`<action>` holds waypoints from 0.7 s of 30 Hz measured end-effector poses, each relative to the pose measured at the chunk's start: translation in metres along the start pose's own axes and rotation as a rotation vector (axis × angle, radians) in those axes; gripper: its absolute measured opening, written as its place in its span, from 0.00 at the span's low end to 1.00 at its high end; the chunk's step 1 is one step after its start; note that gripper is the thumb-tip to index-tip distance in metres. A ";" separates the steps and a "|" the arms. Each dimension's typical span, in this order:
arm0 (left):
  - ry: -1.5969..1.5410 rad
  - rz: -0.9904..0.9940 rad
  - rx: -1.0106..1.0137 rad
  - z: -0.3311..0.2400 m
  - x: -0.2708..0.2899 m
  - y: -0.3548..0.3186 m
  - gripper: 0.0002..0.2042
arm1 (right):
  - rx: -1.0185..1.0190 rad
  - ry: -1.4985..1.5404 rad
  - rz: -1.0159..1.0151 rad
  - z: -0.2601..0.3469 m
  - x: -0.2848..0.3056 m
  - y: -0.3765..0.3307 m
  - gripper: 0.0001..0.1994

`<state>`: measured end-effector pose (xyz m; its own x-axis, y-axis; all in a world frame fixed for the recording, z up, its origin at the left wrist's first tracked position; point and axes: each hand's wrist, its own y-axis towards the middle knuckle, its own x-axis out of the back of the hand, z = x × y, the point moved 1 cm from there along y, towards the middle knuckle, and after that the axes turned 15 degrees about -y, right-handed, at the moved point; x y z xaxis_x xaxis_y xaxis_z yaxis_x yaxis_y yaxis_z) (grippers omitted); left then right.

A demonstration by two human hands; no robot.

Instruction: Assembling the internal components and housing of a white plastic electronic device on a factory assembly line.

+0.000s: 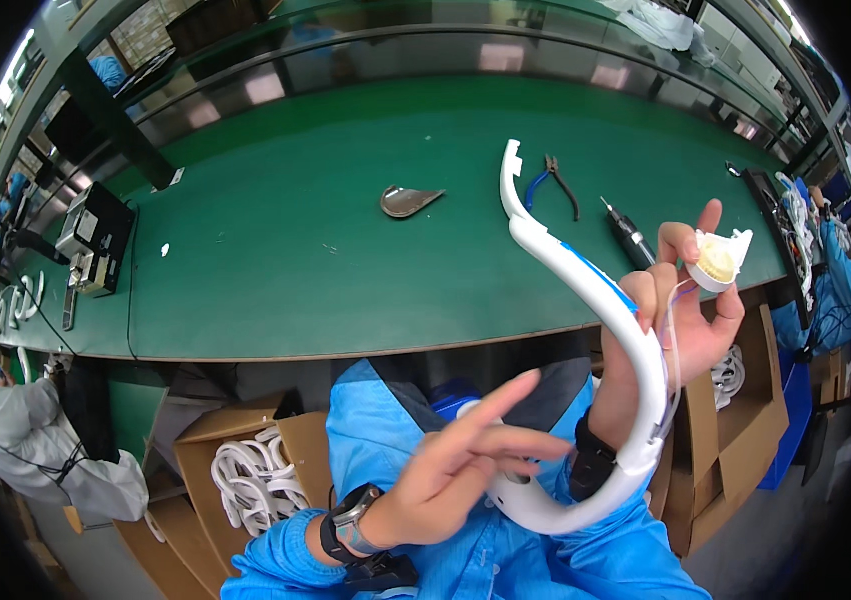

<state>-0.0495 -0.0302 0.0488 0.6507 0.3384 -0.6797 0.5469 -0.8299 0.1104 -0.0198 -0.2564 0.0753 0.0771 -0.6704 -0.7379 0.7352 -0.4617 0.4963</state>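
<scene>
In my right hand (pixel 700 325), raised over the table's right front edge, is a small white housing (pixel 716 262) with a round, cream-coloured face. The same hand's curled fingers grip a long curved white plastic tube (pixel 635 345) with a blue strip (pixel 600 275) along its side. A thin white wire hangs from the housing down beside the tube. The tube's upper end reaches over the table, and its lower end curls round in front of my lap. My left hand (pixel 450 470), fingers spread and holding nothing, hovers beside that lower end; whether it touches the tube, I cannot tell.
Blue-handled pliers (pixel 551 185), a dark pen-shaped screwdriver (pixel 629 236) and a grey teardrop-shaped piece (pixel 409 202) lie on the green table (pixel 275 270). A black device (pixel 95 240) stands at left. Cardboard boxes (pixel 305 440) with white curved parts flank my lap. Another person's sleeve (pixel 20 410) shows far left.
</scene>
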 end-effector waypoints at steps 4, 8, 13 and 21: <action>0.981 0.024 -0.348 0.012 0.028 -0.014 0.25 | -0.056 0.106 -0.064 0.008 -0.005 0.000 0.29; 1.158 0.230 -0.202 0.024 0.020 -0.017 0.19 | -0.067 0.138 -0.102 0.010 -0.005 0.001 0.28; 1.176 0.416 -0.279 0.047 0.017 0.006 0.21 | -0.065 0.054 -0.298 -0.007 0.021 0.001 0.25; 0.648 0.281 -0.223 0.025 -0.005 0.014 0.26 | -0.086 -0.072 -0.536 -0.021 0.023 0.043 0.22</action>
<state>-0.0586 -0.0550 0.0356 0.9247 0.3776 -0.0472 0.3628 -0.8372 0.4093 0.0276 -0.2796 0.0703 -0.3672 -0.3939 -0.8426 0.7119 -0.7021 0.0180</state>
